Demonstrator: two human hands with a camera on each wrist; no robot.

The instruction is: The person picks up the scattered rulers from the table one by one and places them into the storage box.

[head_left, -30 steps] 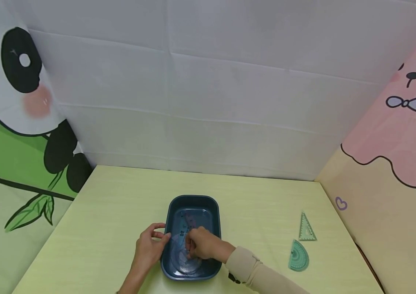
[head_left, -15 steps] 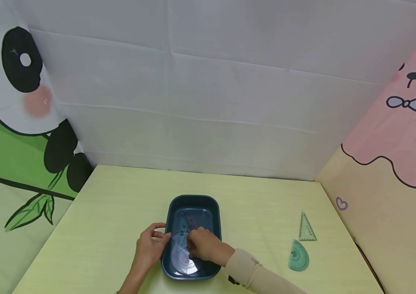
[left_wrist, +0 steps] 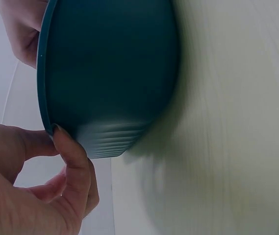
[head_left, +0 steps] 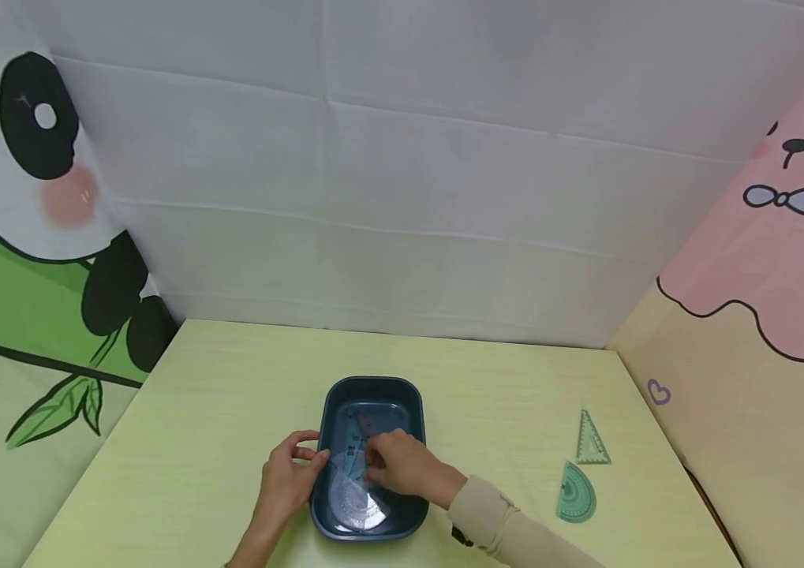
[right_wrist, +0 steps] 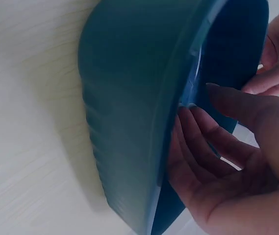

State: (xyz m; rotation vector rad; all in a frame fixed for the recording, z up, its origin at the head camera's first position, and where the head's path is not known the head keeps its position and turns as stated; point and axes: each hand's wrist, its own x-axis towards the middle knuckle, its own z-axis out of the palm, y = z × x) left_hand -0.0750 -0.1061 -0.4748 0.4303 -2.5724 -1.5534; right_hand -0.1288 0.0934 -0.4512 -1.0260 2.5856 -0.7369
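A dark blue plastic tray (head_left: 373, 382) stands on the table with clear drawing pieces in it. My left hand (head_left: 289, 477) pinches its left rim between thumb and fingers, plain in the left wrist view. My right hand (head_left: 405, 467) is inside the tray, fingers bent downward. In the right wrist view its thumb (right_wrist: 230, 98) stands apart from the fingertips, and nothing shows between them. A clear protractor (head_left: 353, 505) lies flat in the near half. Beyond it lie a transparent piece with dark marks (head_left: 352, 454) and a pinkish strip (head_left: 364, 423), partly hidden by the right hand.
A green set square (head_left: 588, 432) and a green protractor (head_left: 575, 497) lie on the table (head_left: 245, 379) to the right of the tray. A white cloth wall (head_left: 402, 181) rises behind, with printed panels on both sides.
My right hand has risen slightly and shifted right inside the tray, and its fingers have loosened. More of the clear protractor shows. My left hand keeps its place on the rim.
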